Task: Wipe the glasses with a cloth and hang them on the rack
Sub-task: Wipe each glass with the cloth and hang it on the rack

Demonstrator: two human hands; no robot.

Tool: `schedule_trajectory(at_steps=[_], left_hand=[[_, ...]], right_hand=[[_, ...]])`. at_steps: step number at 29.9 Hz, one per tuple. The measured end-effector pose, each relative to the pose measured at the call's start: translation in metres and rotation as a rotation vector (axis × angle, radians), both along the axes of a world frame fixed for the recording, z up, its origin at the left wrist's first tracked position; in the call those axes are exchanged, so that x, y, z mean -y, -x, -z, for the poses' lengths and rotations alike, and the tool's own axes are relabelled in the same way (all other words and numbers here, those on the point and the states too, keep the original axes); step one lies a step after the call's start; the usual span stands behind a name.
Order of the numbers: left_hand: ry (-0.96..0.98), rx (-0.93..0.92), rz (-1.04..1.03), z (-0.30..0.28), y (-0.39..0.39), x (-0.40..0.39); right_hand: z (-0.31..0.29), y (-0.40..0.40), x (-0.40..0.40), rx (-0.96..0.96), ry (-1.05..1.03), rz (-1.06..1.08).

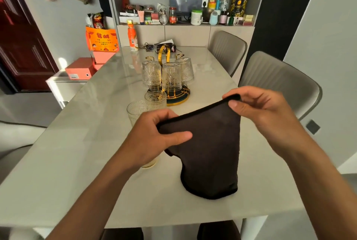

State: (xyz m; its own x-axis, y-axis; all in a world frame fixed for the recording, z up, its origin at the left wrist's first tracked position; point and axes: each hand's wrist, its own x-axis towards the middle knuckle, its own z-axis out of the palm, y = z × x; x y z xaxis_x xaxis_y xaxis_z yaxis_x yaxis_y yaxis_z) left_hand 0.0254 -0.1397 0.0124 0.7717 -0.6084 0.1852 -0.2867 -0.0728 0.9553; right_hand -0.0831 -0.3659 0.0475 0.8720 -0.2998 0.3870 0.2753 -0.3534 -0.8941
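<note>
The cloth (208, 148) is dark brown, soft and thin-edged, held up by its top hem above the near part of the surface (81, 162), its lower end drooping until it rests there. The left hand (154, 135) pinches the left end of the hem, thumb lying over the front and fingers (164, 116) curled behind. The right hand (257, 108) pinches the right, higher end between thumb and bent fingers, so both hands are closed on the cloth and nothing else.

Three ribbed, patterned clear glasses hang upside down on the gold rack (164, 52), which stands on a dark round base in the middle of the surface: a left hung glass (151, 74), a middle hung glass (171, 76) and a right hung glass (185, 70). Those seem finished. Two matching glasses stand upright just near of the rack: an upright glass (155, 98) touching or almost touching the base, and a nearer upright glass (137, 111) partly hidden behind the left hand. By this reading, the task is a little past halfway, with two glasses left to wipe and hang. The cloth is being spread or refolded, likely in readiness for the next glass.

Farther off stand an orange bottle (132, 36) at the far edge, and two grey chairs to the right.
</note>
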Motion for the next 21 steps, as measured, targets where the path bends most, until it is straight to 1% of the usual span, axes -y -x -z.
schedule_trajectory(at_steps=[3, 5, 7, 10, 11, 12, 14, 16, 17, 19, 21], left_hand=[[0.167, 0.001, 0.051, -0.019, -0.002, -0.001], [0.254, -0.073, 0.148, -0.028, -0.009, -0.002], [0.222, -0.122, 0.193, -0.03, -0.021, 0.003], [0.059, -0.126, 0.075, -0.03, -0.036, 0.029], [0.034, -0.121, 0.022, -0.033, -0.041, 0.037], [0.037, -0.095, -0.02, -0.039, -0.047, 0.044], [0.103, 0.014, -0.068, -0.059, -0.057, 0.05], [0.163, 0.163, -0.063, -0.081, -0.061, 0.051], [0.161, 0.239, -0.043, -0.089, -0.059, 0.048], [0.079, 0.35, 0.029, -0.09, -0.05, 0.04], [-0.065, 0.419, 0.111, -0.071, -0.037, 0.029]], right_hand=[[-0.015, 0.005, 0.007, 0.031, -0.081, -0.079], [-0.021, 0.001, 0.018, 0.017, -0.082, -0.094], [-0.017, -0.01, 0.028, -0.052, -0.072, -0.066], [-0.007, -0.032, 0.033, -0.176, -0.157, 0.013], [-0.006, -0.038, 0.033, -0.169, -0.17, 0.052], [-0.01, -0.042, 0.034, -0.122, -0.175, 0.088], [-0.025, -0.043, 0.034, 0.045, -0.165, 0.115], [-0.043, -0.034, 0.036, 0.185, -0.085, 0.12], [-0.048, -0.028, 0.035, 0.222, -0.053, 0.117], [-0.047, -0.014, 0.033, 0.234, -0.033, 0.111], [-0.027, 0.002, 0.03, 0.166, -0.031, 0.103]])
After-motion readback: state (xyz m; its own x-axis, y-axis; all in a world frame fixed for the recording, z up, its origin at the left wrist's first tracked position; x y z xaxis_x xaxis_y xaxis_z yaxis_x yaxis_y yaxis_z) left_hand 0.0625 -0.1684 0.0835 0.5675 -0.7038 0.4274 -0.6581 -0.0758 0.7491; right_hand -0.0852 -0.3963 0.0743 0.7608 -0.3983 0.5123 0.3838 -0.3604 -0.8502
